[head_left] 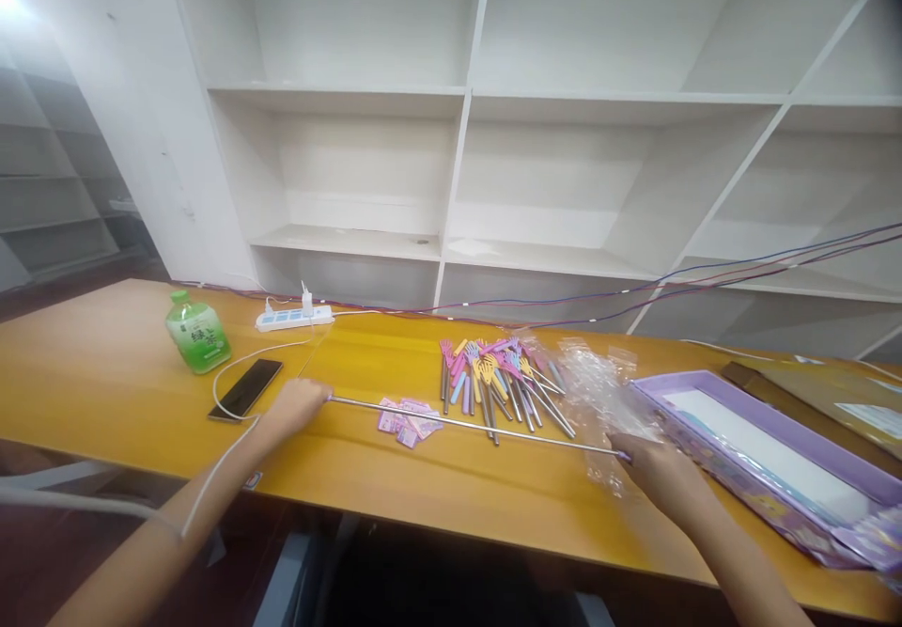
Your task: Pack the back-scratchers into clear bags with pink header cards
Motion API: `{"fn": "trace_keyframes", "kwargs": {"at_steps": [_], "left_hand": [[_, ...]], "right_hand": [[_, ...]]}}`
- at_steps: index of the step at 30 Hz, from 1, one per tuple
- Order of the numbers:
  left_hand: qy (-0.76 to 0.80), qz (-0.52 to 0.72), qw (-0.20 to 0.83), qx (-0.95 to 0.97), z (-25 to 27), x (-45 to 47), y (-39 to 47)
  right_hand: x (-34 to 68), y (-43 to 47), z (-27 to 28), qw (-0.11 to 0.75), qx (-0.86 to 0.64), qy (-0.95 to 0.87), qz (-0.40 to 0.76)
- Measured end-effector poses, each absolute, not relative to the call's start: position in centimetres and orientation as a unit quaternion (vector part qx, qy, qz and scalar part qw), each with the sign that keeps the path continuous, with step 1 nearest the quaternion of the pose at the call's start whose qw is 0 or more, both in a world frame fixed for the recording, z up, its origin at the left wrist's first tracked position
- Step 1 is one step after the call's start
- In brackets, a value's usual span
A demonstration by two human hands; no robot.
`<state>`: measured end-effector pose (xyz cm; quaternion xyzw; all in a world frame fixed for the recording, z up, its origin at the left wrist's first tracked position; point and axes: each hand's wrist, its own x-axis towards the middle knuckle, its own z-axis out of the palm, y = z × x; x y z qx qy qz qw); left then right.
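Stretched out between both hands is a telescopic back scratcher (472, 425), its thin metal rod drawn long above the table. My left hand (302, 403) is closed around one end, where a bit of purple shows. At the other end, my right hand (652, 469) grips a purple part; the fingers cover most of it. Behind the rod lies a pile of back scratchers (486, 373) with small hand-shaped heads in pink, yellow, purple and blue. Several small pink-purple printed cards (409, 420) lie on the table below the rod, left of the pile.
Clear plastic bags (598, 383) lie right of the pile, beside a purple box (694, 383) and flattened cardboard (810, 387). At left are a green bottle (199, 334), a phone (246, 390) with a white cable, and a power strip (292, 318). White shelves (451, 96) stand behind the table.
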<state>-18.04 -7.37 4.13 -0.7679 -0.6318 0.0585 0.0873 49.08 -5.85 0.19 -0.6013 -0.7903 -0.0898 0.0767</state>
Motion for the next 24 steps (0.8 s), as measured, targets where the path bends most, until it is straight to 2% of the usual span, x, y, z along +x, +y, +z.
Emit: {"fn": "trace_keyframes", "kwargs": {"at_steps": [13, 24], "left_hand": [[-0.643, -0.009, 0.084, -0.761, 4.7, -15.9, -7.2], [-0.664, 0.007, 0.068, -0.744, 5.5, -14.6, -7.1]], "right_hand": [[50.2, -6.5, 0.8, 0.133, -0.666, -0.734, 0.003], [50.7, -6.0, 1.0, 0.158, -0.719, -0.676, -0.037]]}}
